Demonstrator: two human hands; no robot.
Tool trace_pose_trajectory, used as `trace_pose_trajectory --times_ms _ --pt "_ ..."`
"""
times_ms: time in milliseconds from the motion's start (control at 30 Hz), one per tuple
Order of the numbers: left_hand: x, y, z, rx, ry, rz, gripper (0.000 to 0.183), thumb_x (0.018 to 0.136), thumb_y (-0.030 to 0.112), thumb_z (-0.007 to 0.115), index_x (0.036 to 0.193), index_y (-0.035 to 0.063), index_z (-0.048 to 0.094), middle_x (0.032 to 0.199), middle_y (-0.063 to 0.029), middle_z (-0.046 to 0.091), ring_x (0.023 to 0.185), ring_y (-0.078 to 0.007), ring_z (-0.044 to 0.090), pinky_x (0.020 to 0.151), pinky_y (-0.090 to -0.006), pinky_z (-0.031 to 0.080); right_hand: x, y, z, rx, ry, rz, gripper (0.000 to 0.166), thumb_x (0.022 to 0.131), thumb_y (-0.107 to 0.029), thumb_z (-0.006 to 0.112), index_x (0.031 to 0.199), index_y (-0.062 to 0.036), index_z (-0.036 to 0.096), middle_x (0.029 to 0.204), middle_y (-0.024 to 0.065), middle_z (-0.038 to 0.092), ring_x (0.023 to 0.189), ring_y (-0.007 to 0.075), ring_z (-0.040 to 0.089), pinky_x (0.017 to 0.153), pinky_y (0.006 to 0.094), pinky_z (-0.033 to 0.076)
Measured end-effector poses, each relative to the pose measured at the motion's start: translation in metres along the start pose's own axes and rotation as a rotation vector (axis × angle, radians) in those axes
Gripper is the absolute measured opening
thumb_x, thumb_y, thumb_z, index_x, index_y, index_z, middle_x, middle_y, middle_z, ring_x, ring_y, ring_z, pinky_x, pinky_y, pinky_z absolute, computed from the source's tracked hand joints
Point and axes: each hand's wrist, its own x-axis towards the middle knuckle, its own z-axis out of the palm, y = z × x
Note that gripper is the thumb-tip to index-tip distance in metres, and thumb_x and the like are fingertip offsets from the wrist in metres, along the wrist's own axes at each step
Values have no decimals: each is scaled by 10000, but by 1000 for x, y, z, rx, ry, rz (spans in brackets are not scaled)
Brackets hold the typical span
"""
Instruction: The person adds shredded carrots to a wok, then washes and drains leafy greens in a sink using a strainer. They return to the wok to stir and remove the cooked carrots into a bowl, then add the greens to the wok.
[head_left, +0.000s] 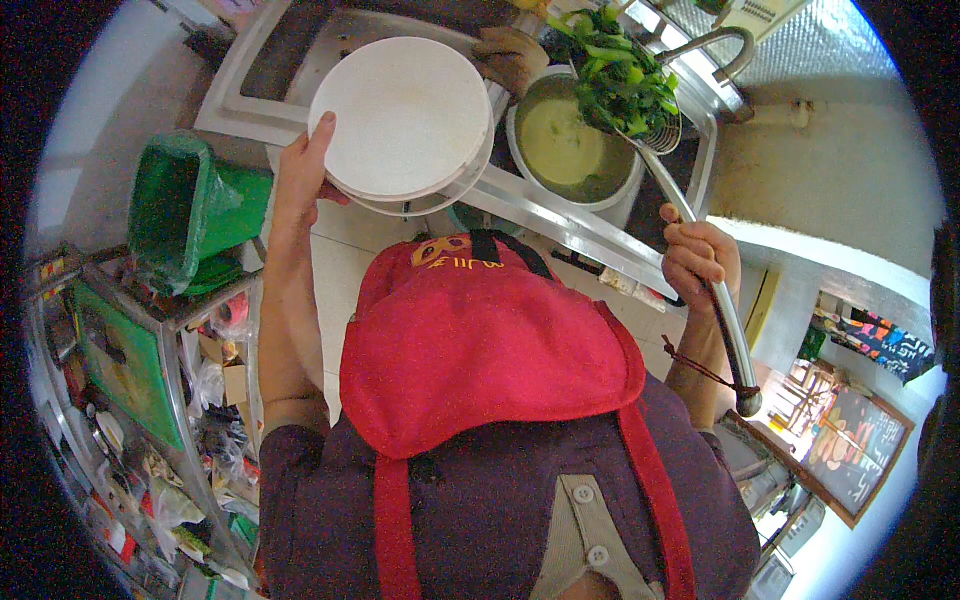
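My left hand (304, 169) grips the near left edge of a white round container (401, 116), its thumb over the rim. Beneath its rim a clear, curved edge shows. Closed around the metal handle of a wire strainer (666, 135) is my right hand (697, 259); a dark cord hangs at the handle's end. Chopped leafy greens (619, 79) fill the strainer, which is held above the right side of a metal pot (634, 180). Yellowish-green liquid (562, 142) with a few bits of green stands in the pot. The white container is left of the pot.
A stainless steel sink (300, 105) lies behind the white container. A curved metal faucet (739, 37) is at the upper right. To the left, green plastic bins (232, 217) stand on a metal rack beside a green board (131, 360). A metal counter edge (570, 225) runs before me.
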Motion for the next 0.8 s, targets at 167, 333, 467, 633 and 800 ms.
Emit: trace_pose_trajectory --times_ms 167,333,467,633,800 --pt "-2 0 2 -20 13 -12 607 781 492 521 1029 -62 534 750 -128 610 508 -178 591 335 -270 466 -2 1 0 36 67 -22 234 851 -18 327 1061 78 361 501 -29 374 303 51 398 256 216 252" --pt "0 -1 4 -19 8 -32 602 788 484 517 1033 -65 530 752 -126 606 505 -174 585 330 -271 460 -2 -4 -10 83 -24 22 214 843 -23 352 1048 36 340 562 10 407 305 76 395 248 236 233" --pt "1 -3 3 -31 -9 -3 603 792 484 513 1028 -71 529 734 -123 604 501 -172 584 322 -271 453 -3 0 0 45 7 -4 230 852 -18 325 1059 76 362 500 -36 372 305 49 399 256 199 221" --pt "-2 -1 5 -58 -33 37 606 795 485 507 1012 -80 529 721 -125 601 480 -170 578 319 -272 454 -5 -2 -3 -36 -21 -10 251 858 -14 308 1073 102 364 486 -50 361 308 39 403 258 192 226" --pt "1 -6 2 -31 -43 8 617 785 501 512 1043 -59 522 753 -131 608 508 -181 588 330 -276 458 -6 0 0 19 -33 -21 256 859 -15 308 1076 109 358 511 -44 372 324 43 420 258 202 241"
